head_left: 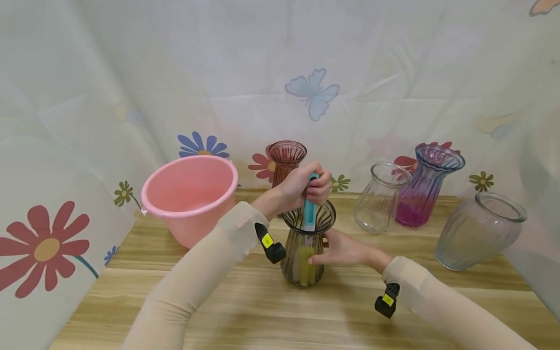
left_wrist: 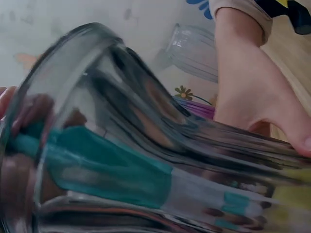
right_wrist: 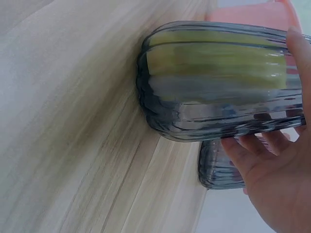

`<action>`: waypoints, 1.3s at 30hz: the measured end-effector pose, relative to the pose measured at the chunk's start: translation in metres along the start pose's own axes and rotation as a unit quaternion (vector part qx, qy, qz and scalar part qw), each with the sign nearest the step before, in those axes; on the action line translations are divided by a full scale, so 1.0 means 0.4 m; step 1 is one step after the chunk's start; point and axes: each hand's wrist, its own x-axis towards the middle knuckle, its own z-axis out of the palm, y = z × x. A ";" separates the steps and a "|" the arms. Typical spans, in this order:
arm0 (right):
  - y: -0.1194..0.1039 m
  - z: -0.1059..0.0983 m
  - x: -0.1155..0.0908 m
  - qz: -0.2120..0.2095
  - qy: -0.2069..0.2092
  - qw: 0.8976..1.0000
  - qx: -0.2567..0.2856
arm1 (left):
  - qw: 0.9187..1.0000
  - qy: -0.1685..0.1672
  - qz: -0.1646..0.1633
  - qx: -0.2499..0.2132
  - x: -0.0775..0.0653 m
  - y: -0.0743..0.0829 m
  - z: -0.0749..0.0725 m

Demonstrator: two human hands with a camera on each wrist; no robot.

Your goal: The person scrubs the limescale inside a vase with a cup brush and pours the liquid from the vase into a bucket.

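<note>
In the head view a smoky grey ribbed glass vase (head_left: pixel 288 262) stands upright on the wooden table. My left hand (head_left: pixel 302 187) grips the teal handle (head_left: pixel 310 214) of a sponge brush from above, just over the flared rim. Inside the vase hangs the brush's yellow sponge head (right_wrist: pixel 214 63), seen through the glass in the right wrist view, with a greyish-white layer beside it. My right hand (head_left: pixel 345 248) holds the vase's right side, thumb across the front and fingers behind. The left wrist view shows the teal handle through the vase's neck (left_wrist: pixel 146 116).
A pink bucket (head_left: pixel 197 223) stands to the left. Behind my left hand is a reddish-brown vase (head_left: pixel 284 165). To the right stand a clear vase (head_left: pixel 372 209), a purple-blue vase (head_left: pixel 417 194) and another clear vase (head_left: pixel 477 233). A flower-printed curtain (head_left: pixel 245 73) hangs behind the table.
</note>
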 end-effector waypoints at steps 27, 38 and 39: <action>0.016 -0.013 0.011 -0.016 -0.040 0.999 0.008 | 0.998 0.045 0.037 -0.017 -0.013 0.061 0.001; 0.007 -0.017 0.012 -0.013 -0.053 0.998 0.013 | 0.993 0.058 0.097 -0.017 -0.028 0.157 0.010; 0.008 -0.016 0.012 -0.013 -0.053 0.998 0.013 | 0.993 0.060 0.100 -0.016 -0.030 0.161 0.012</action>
